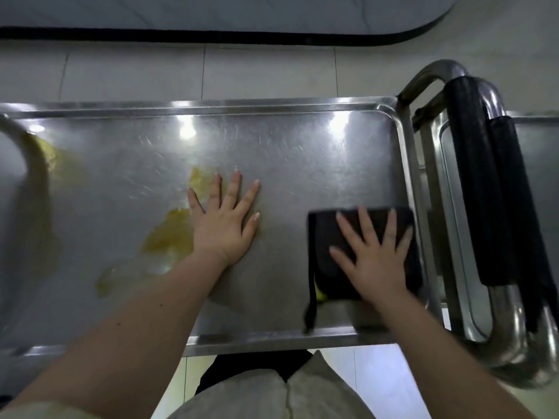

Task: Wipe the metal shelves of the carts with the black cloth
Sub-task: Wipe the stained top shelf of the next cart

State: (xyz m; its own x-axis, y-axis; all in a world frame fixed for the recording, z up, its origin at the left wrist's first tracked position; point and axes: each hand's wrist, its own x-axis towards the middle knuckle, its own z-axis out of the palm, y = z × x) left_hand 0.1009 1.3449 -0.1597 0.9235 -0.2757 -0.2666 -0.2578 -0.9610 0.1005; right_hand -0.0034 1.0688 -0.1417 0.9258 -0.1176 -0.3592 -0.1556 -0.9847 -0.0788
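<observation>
The top metal shelf (287, 152) of a cart fills the middle of the view. A folded black cloth (326, 246) lies flat on its right end, near the raised rim. My right hand (373, 252) presses flat on the cloth with fingers spread. My left hand (225, 217) rests flat on the bare shelf at the centre, fingers straight. Yellow smears (169, 237) stain the shelf left of my left hand, and another yellow smear (51, 152) sits at the far left.
The cart's steel handle (502, 328) with black grip padding (478, 182) rises at the right, and a second cart's shelf (535, 140) lies beyond it. A curved steel bar (33, 152) crosses the left end. Tiled floor and a dark-edged table (242, 34) lie ahead.
</observation>
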